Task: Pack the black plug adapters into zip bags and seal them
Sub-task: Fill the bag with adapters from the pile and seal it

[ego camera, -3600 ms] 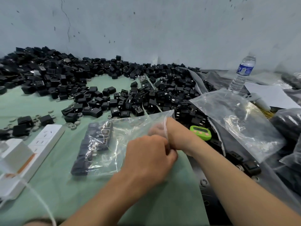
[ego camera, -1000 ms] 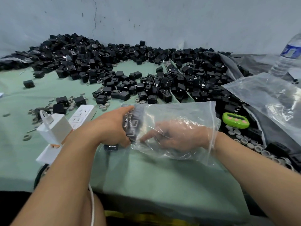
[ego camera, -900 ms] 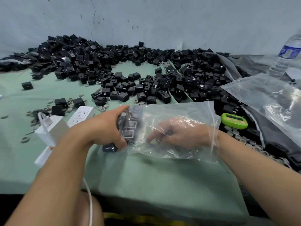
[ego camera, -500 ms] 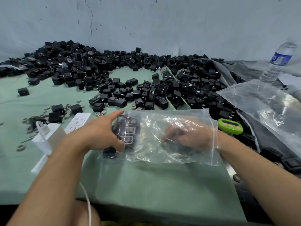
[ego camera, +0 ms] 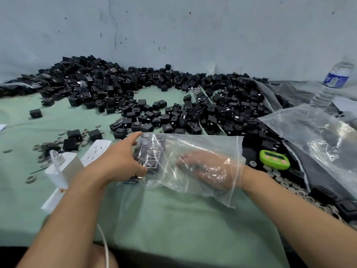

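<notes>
A clear zip bag lies on the green table cover, its mouth toward the right. A stack of black plug adapters sits at its closed left end. My left hand grips that end from outside, thumb and fingers clamped round the stack through the plastic. My right hand is inside the bag up to the wrist, lying flat with the fingers stretched toward the stack and a gap between them. A big pile of loose black adapters spreads across the back of the table.
A white power strip and a white charger block lie left of my left hand. A green timer, grey rings, more clear bags and a water bottle are on the right. The table edge is close to me.
My right hand has drawn back from the stack inside the bag and its fingers have flattened out. My left hand keeps its grip on the stack end.
</notes>
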Demonstrator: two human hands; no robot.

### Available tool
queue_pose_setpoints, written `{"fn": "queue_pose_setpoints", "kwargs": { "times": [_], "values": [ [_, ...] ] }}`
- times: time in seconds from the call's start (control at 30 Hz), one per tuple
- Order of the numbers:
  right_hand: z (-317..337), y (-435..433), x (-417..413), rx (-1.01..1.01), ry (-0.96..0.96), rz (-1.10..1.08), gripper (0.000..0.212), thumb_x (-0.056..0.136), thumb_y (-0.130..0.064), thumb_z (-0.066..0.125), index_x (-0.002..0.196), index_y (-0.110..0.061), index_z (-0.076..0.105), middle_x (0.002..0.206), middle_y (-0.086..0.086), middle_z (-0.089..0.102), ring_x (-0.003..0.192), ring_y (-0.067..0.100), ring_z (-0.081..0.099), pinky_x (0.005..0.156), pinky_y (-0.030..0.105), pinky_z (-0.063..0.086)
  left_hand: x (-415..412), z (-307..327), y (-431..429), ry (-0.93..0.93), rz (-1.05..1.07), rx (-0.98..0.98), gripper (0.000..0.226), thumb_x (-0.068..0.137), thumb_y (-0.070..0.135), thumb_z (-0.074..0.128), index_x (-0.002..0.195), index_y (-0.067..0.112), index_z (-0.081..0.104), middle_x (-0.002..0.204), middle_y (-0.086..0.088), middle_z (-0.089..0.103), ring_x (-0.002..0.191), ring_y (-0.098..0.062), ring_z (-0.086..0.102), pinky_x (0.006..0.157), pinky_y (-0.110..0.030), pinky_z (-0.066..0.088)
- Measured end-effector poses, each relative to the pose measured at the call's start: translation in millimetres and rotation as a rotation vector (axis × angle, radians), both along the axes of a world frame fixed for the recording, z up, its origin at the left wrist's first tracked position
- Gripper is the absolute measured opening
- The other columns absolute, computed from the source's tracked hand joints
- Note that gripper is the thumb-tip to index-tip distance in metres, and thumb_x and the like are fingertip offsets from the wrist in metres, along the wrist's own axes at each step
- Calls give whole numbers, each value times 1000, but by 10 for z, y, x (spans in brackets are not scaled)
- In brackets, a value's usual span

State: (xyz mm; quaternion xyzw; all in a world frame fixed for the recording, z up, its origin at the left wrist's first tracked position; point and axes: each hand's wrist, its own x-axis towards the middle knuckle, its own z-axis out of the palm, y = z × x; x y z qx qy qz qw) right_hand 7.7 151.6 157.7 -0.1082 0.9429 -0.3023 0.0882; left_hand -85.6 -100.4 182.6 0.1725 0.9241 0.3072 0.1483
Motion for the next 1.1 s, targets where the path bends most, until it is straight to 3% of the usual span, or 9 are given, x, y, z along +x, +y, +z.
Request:
{"fn": "queue_pose_setpoints", "kwargs": {
  "times": [0.13, 0.23, 0.33, 0.47, 0.63, 0.7, 0.83, 0.97, 1.1],
  "values": [
    [219, 263, 178, 8, -120, -25, 29, 100, -6, 58, 123, -19, 71, 109, -24, 65, 88, -25, 57, 76, -1, 42, -6, -18, -11, 18, -39, 75, 107, 74, 12, 87, 154, 50, 27, 144, 11, 47, 71, -5, 65, 52, -22, 54],
    [390, 559, 324, -272, -68, -231, 13, 87, -9, 71, 92, -16, 81, 93, -10, 78, 82, 2, 72, 71, 16, 56, 2, -6, 102, 64, -58, 249, 72, 88, 18, 73, 144, 53, 44, 105, 10, 69, 57, -1, 57, 51, -18, 45],
    [450, 748, 314, -431, 73, -635, 15, 78, 4, 68, 68, -6, 69, 61, 1, 67, 55, 15, 60, 47, 19, 44, 2, -55, 256, 161, -171, 98, 59, 99, 22, 59, 149, 48, 41, 160, 6, 36, 136, -10, 45, 110, -37, 39],
    [443, 821, 92, -543, 386, -1176, 15, 79, -8, 62, 66, -6, 68, 54, 2, 58, 53, 18, 51, 50, 24, 41, 11, -182, 423, 188, -314, -157, 63, 101, 20, 50, 159, 29, 26, 168, 2, 18, 152, -15, 16, 123, -38, 17],
    [543, 467, -425, -34, 325, -723, 17, 91, -27, 67, 84, -17, 79, 73, -5, 75, 55, -2, 62, 53, 17, 49, 40, -263, 526, 241, -333, -324, 69, 106, 29, 41, 163, 25, 3, 170, -4, -4, 157, -23, -4, 127, -42, 6],
    [531, 308, -710, 170, 208, -611, 21, 92, -29, 68, 85, -10, 76, 79, 1, 75, 69, 13, 70, 61, 27, 58, 58, -274, 526, 242, -338, -364, 70, 107, 34, 37, 163, 24, -3, 170, -3, -10, 156, -23, -9, 127, -41, 2],
    [342, 26, -961, 441, 188, -610, 21, 89, -26, 68, 79, -14, 54, 77, 0, 62, 71, 25, 59, 55, 31, 40, 88, -278, 519, 249, -352, -420, 75, 106, 44, 37, 161, 25, -11, 169, 0, -17, 155, -22, -14, 127, -41, -1],
    [277, 4, -870, 333, 294, -598, 22, 88, 3, 53, 96, -17, 53, 95, -1, 57, 87, 25, 56, 71, 37, 46, 103, -289, 510, 269, -355, -456, 81, 104, 51, 37, 160, 26, -16, 168, 1, -20, 155, -22, -15, 127, -40, -2],
    [629, 205, -470, -120, 406, -643, 28, 88, 1, 65, 95, -26, 61, 92, -7, 57, 76, 7, 58, 58, 15, 47, 187, -244, 550, 286, -281, -387, 84, 101, 55, 45, 162, 28, -7, 170, 1, -11, 156, -21, -8, 126, -40, 0]
  ]
}}
